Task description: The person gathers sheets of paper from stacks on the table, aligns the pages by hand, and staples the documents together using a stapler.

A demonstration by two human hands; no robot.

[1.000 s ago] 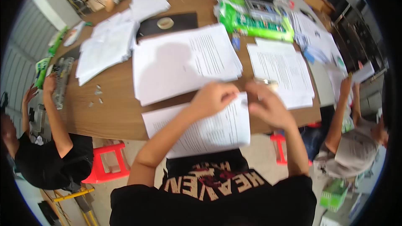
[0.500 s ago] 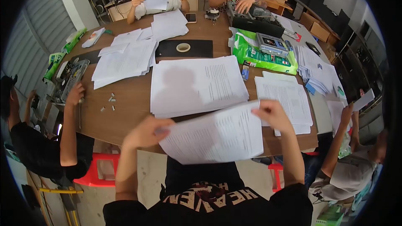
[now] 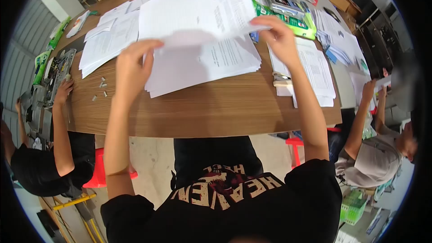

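A large printed sheet of paper [image 3: 189, 15] is held up, tilted, above the stack of papers [image 3: 198, 69] in front of me. My left hand [image 3: 135, 65] pinches its near left corner between thumb and fingers. At the near right corner, my right hand [image 3: 276, 36] grips the same sheet. Whether one sheet or more is in my hands, I cannot tell. The stack's far part is hidden behind the raised paper. Beyond my right wrist lies another pile of printed pages [image 3: 315, 69], partly covered by my forearm.
More papers [image 3: 110, 40] lie at the left, near several small pale pieces [image 3: 101, 85]. A green bag [image 3: 306, 27] bears a metal drive [image 3: 283, 2]. At the left, a person's hand [image 3: 64, 91] touches an opened device [image 3: 56, 72]. A person [image 3: 375, 157] sits at the right.
My hands have carried the paper from the table's near edge forward and up over the stack. The view has tipped down. The person across has moved a sheet to the far left.
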